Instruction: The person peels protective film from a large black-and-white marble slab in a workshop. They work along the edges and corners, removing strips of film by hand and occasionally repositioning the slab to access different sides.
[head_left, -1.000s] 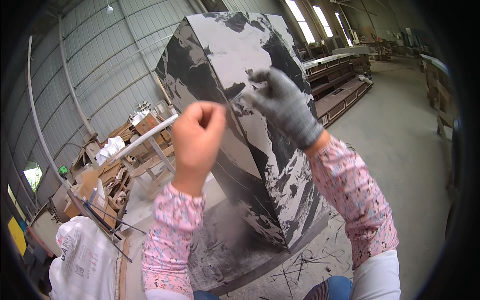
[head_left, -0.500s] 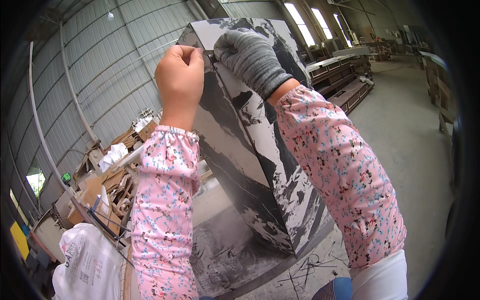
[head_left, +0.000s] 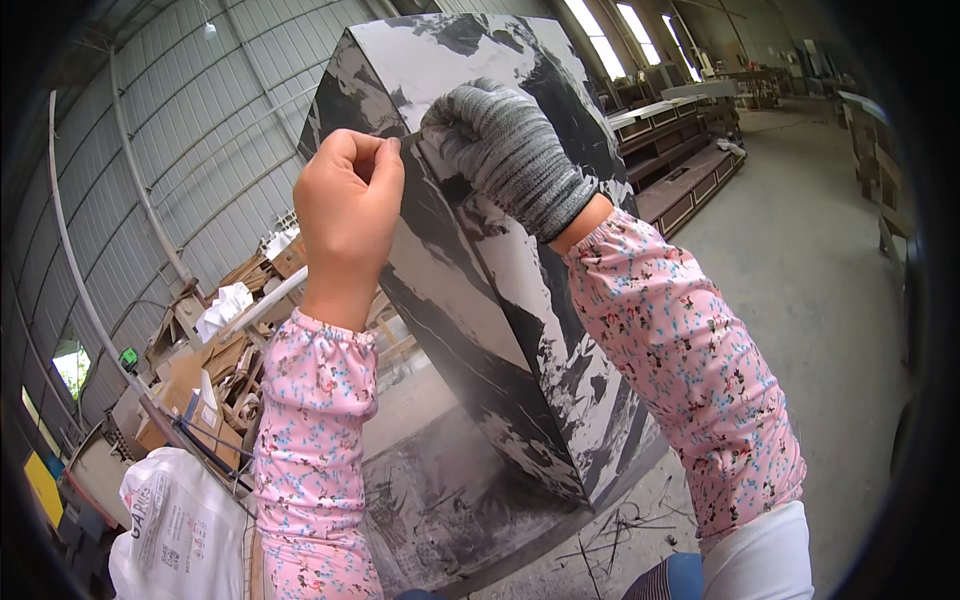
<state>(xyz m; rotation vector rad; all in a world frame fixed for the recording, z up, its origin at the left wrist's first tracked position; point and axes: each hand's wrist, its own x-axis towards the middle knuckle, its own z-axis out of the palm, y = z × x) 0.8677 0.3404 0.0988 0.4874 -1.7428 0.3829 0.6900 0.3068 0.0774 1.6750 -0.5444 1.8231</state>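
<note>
A tall block [head_left: 490, 270] faced in black-and-white marble-patterned panels stands in front of me, one long vertical edge turned my way. At that edge, near its upper part, are both my hands. My left hand [head_left: 350, 205], bare, is closed in a pinch just left of the edge, thumb against the curled fingers. Just right of the edge, my right hand [head_left: 505, 150] in a grey knit glove is closed against the panel. A small dark bit shows in the gap between the hands; what they grip is too hidden to name. Pink flowered sleeves cover both forearms.
Beneath the block is a dusty dark base [head_left: 430, 510]. A white sack [head_left: 175, 530] stands at the lower left, with cardboard and scrap [head_left: 215, 390] piled behind it. Brown cabinet-like units [head_left: 690, 180] stand at the right rear, and thin dark strips [head_left: 615, 535] lie on the floor.
Both hands have moved down along the block's edge, still close together and closed. More of the block's top and upper left side shows now.
</note>
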